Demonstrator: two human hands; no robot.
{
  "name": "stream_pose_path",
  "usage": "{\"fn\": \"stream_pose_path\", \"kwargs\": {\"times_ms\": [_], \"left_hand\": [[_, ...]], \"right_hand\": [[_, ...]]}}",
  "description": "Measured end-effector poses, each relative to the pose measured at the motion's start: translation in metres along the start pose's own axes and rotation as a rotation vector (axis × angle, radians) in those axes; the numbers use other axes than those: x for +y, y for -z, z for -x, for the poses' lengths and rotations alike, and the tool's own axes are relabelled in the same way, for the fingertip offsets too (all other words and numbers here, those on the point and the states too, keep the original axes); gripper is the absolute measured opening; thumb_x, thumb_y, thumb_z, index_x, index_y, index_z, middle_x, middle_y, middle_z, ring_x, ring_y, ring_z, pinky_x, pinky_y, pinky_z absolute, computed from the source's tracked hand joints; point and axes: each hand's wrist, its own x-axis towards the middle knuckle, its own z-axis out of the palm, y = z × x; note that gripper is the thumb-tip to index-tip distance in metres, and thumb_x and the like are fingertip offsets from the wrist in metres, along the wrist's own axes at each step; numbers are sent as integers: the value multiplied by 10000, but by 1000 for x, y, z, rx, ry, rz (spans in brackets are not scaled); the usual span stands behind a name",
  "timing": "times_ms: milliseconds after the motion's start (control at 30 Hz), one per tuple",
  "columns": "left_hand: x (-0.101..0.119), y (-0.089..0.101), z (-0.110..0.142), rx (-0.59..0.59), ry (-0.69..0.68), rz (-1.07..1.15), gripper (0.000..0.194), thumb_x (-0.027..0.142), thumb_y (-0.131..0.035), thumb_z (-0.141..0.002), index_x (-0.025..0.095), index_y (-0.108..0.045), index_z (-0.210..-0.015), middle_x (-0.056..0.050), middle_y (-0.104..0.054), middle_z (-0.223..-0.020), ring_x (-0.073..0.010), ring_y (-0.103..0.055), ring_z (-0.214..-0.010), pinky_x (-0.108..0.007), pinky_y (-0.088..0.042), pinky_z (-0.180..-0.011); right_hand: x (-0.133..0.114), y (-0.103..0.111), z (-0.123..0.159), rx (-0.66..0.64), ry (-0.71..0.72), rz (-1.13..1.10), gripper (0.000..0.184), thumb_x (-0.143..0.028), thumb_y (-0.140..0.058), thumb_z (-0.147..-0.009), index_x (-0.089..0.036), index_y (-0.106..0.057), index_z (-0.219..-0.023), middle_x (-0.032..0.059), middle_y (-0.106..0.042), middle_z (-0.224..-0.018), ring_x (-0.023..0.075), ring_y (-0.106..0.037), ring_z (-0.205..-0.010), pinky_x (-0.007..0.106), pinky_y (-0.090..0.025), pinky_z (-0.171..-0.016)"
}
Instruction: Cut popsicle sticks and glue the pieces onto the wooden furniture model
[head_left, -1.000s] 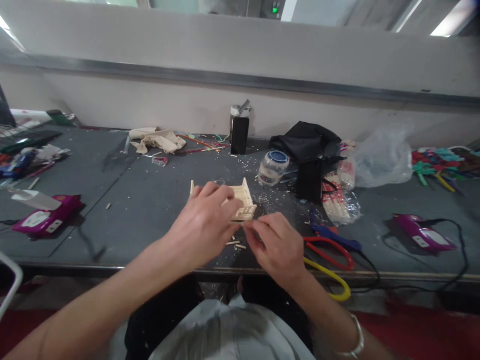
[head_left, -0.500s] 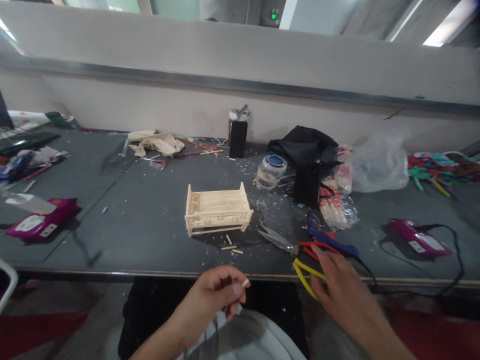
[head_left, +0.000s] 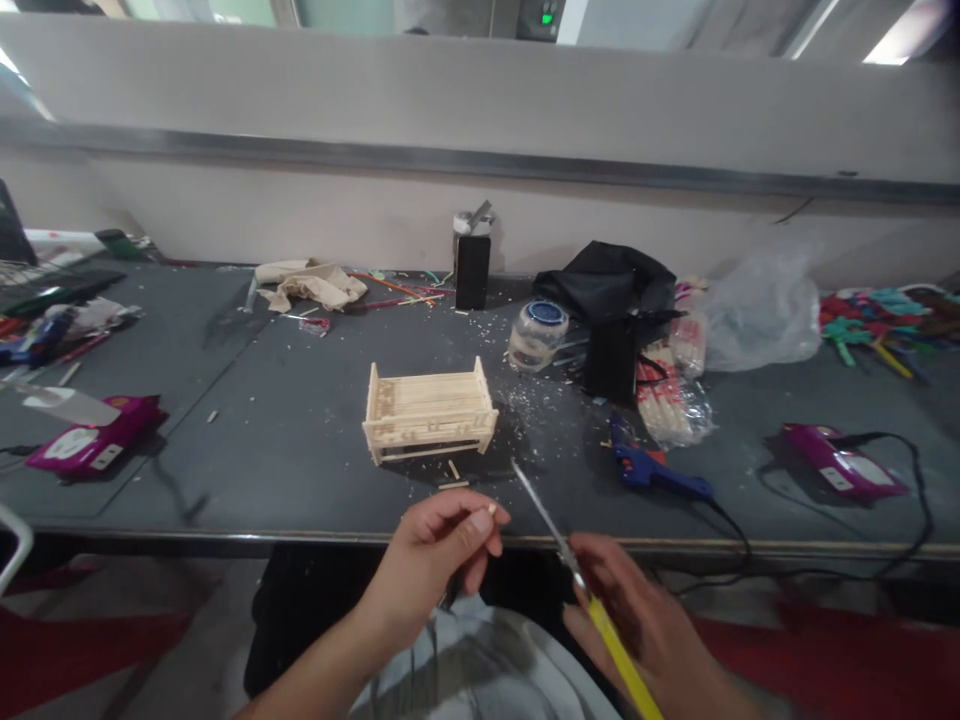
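Note:
Between the thumb and fingers of my left hand (head_left: 442, 545) is a short piece of wooden stick (head_left: 492, 509), only its end showing. My right hand (head_left: 637, 625) is closed around a pair of scissors (head_left: 546, 510) with a yellow handle, held up off the table with the blades pointing away and to the left. How far the blades are apart cannot be told from this angle. Beyond my hands a small wooden bed model (head_left: 431, 408) made of sticks stands upright on the table. A few cut stick pieces (head_left: 453, 470) lie in front of it.
A blue glue gun (head_left: 660, 474) lies to the right, its cord crossing the table edge. Farther back are a clear jar (head_left: 536, 340), a black bag (head_left: 607, 285) and packed sticks (head_left: 666, 400). Purple power boxes lie left (head_left: 97, 440) and right (head_left: 844, 462). Wood crumbs dot the table.
My right hand has picked the scissors up from the table and brought them toward me, turned on edge. My left hand, still pinching the stick piece, has moved slightly up in view.

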Motion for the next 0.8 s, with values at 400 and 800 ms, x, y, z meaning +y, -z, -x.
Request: {"fn": "stream_pose_path", "kwargs": {"times_ms": [400,800], "left_hand": [[-11,0,2,12,-31,52,271,364,-808,-641,156,-686,-764,32,-602,-566,-52,-479,-396,-179,-365,-401],[-15,-1,4,98,-136,9,224,350,-813,-630,169,-703,-703,27,-594,-589,-74,-519,-421,-206,-418,-415]], "right_hand": [[-19,16,-11,-196,137,207,317,-214,-570,-840,-245,-482,-1143,45,-619,-1014,176,-621,-909,292,-515,-800],[-17,10,-16,-141,326,442,513,-4,-434,-755,-223,-428,-1219,58,-567,-938,197,-584,-852,307,-506,-738]]}}
